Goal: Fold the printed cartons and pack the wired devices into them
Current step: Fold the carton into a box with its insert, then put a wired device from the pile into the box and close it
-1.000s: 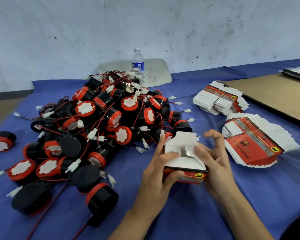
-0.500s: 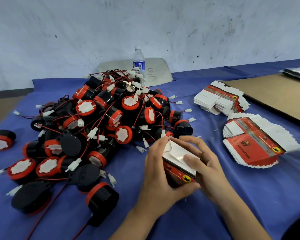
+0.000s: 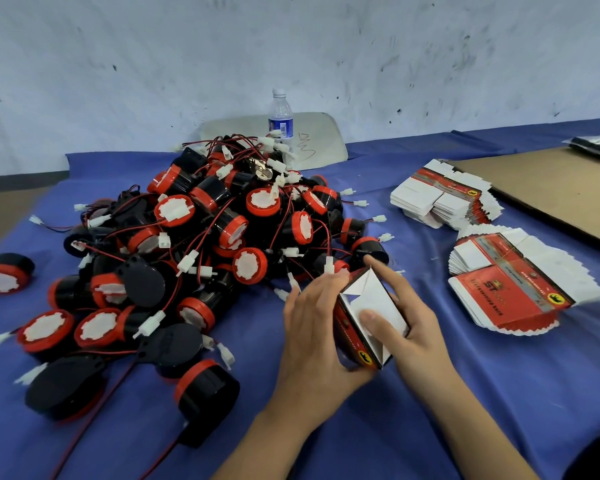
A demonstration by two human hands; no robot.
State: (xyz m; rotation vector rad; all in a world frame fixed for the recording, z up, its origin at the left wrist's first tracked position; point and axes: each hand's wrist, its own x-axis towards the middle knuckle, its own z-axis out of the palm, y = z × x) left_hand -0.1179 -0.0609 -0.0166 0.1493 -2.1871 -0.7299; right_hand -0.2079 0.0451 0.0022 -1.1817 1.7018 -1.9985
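A small red carton (image 3: 352,336) with white end flaps sits tilted between both hands above the blue cloth. My left hand (image 3: 312,327) grips its left red side, thumb under the near corner. My right hand (image 3: 406,323) holds the right side, with the thumb pressing on the folded white flap and the index finger along the far edge. A big heap of black-and-red round wired devices (image 3: 201,237) with white connectors lies left of the hands. Two fanned stacks of flat printed cartons (image 3: 513,289) (image 3: 440,199) lie to the right.
Blue cloth (image 3: 499,393) covers the table. A water bottle (image 3: 280,121) stands behind the heap, by a pale chair back (image 3: 319,140). A brown cardboard sheet (image 3: 561,188) lies at the far right. One stray device (image 3: 4,275) sits at the left edge.
The carton's raised white flaps have been folded down onto its end. The carton has tipped so its red side faces left, and both hands have closed in around it.
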